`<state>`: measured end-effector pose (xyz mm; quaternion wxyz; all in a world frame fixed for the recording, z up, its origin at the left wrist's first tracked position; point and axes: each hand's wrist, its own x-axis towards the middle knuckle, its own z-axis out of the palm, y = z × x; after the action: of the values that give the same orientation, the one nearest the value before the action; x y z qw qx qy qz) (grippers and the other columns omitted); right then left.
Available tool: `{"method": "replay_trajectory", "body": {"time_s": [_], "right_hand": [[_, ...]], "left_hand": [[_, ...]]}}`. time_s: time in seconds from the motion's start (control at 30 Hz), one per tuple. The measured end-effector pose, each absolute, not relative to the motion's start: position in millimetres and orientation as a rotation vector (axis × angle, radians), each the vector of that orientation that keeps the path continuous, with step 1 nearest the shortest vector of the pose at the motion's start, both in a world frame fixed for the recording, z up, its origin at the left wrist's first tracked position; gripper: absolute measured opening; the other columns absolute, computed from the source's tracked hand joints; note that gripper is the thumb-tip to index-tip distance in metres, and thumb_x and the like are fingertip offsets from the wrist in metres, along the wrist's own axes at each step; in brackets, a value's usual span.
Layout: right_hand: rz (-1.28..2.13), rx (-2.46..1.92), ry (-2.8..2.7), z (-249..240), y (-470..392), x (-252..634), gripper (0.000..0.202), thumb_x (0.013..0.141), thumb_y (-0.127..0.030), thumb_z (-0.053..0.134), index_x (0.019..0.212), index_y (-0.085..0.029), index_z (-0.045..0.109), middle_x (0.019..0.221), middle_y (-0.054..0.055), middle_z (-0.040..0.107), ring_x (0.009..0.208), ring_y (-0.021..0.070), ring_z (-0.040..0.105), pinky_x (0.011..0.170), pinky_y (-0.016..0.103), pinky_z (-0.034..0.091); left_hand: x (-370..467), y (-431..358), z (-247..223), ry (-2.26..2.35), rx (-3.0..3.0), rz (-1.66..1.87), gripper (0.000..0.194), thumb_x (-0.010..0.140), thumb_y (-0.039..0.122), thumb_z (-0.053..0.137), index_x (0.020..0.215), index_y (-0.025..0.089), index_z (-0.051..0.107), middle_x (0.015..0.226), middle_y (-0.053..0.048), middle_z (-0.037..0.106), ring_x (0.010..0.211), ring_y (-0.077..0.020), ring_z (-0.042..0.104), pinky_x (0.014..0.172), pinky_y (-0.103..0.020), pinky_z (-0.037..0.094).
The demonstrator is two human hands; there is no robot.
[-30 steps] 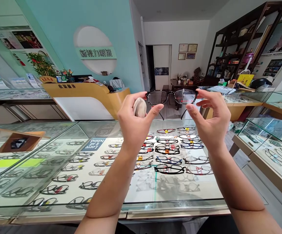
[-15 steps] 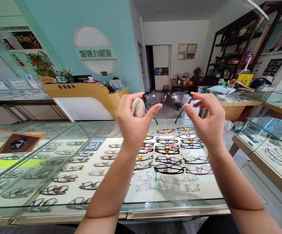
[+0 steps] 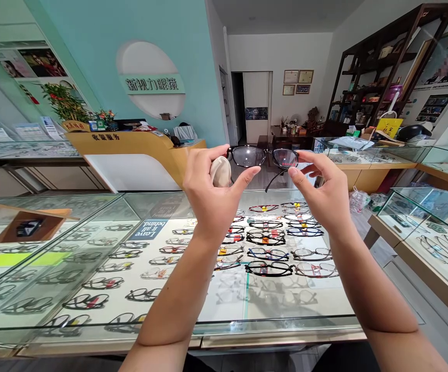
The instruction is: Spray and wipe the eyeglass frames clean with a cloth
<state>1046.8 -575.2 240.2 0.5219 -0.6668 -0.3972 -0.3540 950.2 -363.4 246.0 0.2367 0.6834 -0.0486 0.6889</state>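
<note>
A pair of black-framed eyeglasses (image 3: 269, 151) is held up between my hands, above the glass display case. My left hand (image 3: 214, 188) grips the outer corner of the frame on its side and also keeps a bunched pale cloth (image 3: 221, 172) in the curled fingers. At the other end, my right hand (image 3: 320, 188) pinches the frame by its corner. Red lettering shows on the lens beside my right hand. One dark temple arm hangs below the frame; the other is mostly hidden behind my left hand.
Below my arms, the glass display case (image 3: 224, 326) holds rows of eyeglasses (image 3: 268, 268). A wooden box (image 3: 30, 227) sits on the glass at left. Another glass case (image 3: 433, 227) stands at right. Farther back are a yellow-and-white counter (image 3: 131, 155) and dark shelves (image 3: 379, 72).
My right hand has shifted slightly left, and that end of the eyeglasses has turned, so the frame looks narrower. The visible temple arm has swung left. My left hand has hardly moved.
</note>
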Motion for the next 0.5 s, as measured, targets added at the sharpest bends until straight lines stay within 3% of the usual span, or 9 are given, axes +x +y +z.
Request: {"method": "replay_trajectory", "body": {"time_s": [0.2,0.5], "right_hand": [[-0.859,-1.553,-0.946,240.3,-573.2,1046.2,0.037,0.102,-0.051,0.079,0.131,-0.027,0.078,0.122,0.007,0.083,0.099,0.0242,0.077,0.086,0.044,0.062],[-1.040,-1.411,-0.941,241.6,-568.7,1040.4,0.033,0.100,-0.046,0.082,0.128,-0.031,0.074,0.116,0.006,0.075,0.102,0.0259,0.075,0.085,0.045,0.064]], "left_hand": [[950.2,-362.8,246.6,-0.126,1.854,1.880,0.060,0.077,0.065,0.099,0.118,0.028,0.075,0.109,-0.005,0.069,0.106,-0.0278,0.071,0.104,-0.050,0.061],[955.2,-352.6,247.4,-0.059,1.850,1.660,0.068,0.075,0.077,0.095,0.115,0.024,0.078,0.105,-0.006,0.074,0.098,-0.0251,0.074,0.093,-0.043,0.065]]}}
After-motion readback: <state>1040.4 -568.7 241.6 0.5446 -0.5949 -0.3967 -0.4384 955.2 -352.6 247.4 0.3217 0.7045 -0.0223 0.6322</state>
